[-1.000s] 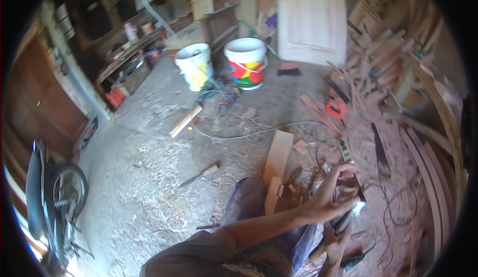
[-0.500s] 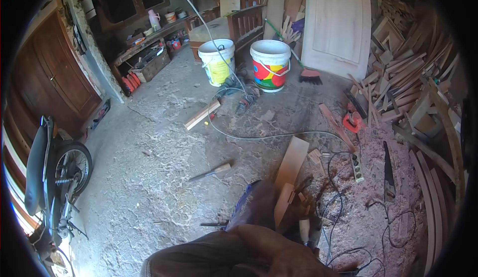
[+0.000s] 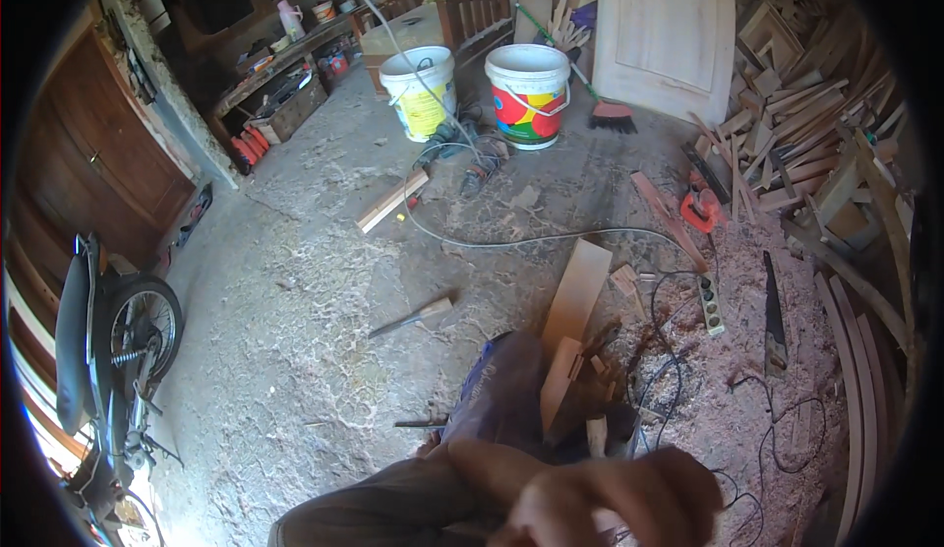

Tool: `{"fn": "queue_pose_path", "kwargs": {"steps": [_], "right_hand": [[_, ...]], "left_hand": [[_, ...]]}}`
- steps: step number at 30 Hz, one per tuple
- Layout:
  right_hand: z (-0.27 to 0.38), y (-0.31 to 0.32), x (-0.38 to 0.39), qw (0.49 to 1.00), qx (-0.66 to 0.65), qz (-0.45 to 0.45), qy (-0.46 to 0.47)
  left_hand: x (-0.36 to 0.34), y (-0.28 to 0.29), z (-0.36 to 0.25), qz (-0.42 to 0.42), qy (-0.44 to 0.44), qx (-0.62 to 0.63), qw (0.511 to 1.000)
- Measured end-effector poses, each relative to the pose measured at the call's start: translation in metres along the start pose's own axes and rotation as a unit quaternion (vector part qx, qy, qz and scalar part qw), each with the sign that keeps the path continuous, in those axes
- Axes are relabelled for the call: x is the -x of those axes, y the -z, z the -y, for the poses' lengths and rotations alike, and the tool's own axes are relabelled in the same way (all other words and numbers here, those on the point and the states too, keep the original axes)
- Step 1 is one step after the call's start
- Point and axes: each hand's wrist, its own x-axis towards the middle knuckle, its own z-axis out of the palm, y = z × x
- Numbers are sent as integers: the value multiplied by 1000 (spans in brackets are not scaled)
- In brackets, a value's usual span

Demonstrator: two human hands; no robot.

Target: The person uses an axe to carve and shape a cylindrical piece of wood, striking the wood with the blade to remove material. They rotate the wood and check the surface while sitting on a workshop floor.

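At the lower edge, bare skin of a forearm crosses toward a blurred, curled hand (image 3: 649,496). Motion smears its fingers, and I cannot make out whether both my hands overlap there or what they hold. Just beyond stands a pale wooden tool handle (image 3: 597,436), with dark shapes beside it. A short wood block (image 3: 560,380) leans by my trousered leg (image 3: 501,390), and a wide flat board (image 3: 578,291) lies behind it. A chisel-like tool with a wooden handle (image 3: 413,317) lies on the floor to the left.
A handsaw (image 3: 774,321), a power strip (image 3: 710,306) and dark cords lie among shavings at right. Two buckets (image 3: 421,104) stand ahead near a broom (image 3: 612,116). A motorbike (image 3: 123,331) is at left; a scrap wood pile (image 3: 796,124) fills the far right.
The blurred hand has risen into fuller view and moved right at the lower edge. Floor things sit slightly higher in the picture, as the view has tilted down.
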Motion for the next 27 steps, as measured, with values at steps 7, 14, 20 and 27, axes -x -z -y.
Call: {"fn": "queue_pose_path", "kwargs": {"steps": [7, 14, 20, 27], "right_hand": [[20, -7, -4, 998, -31, 43, 43], [-1, -4, 2, 998, -43, 47, 29], [15, 2, -2, 996, -55, 64, 22], [17, 2, -3, 996, -68, 56, -2]], "left_hand": [[-33, -25, -28, -52, 64, 108, 991], [-29, -35, -22, -157, 136, 233, 950], [-29, -65, -22, -231, 127, 259, 929], [-17, -55, -6, -129, 126, 158, 971]]}}
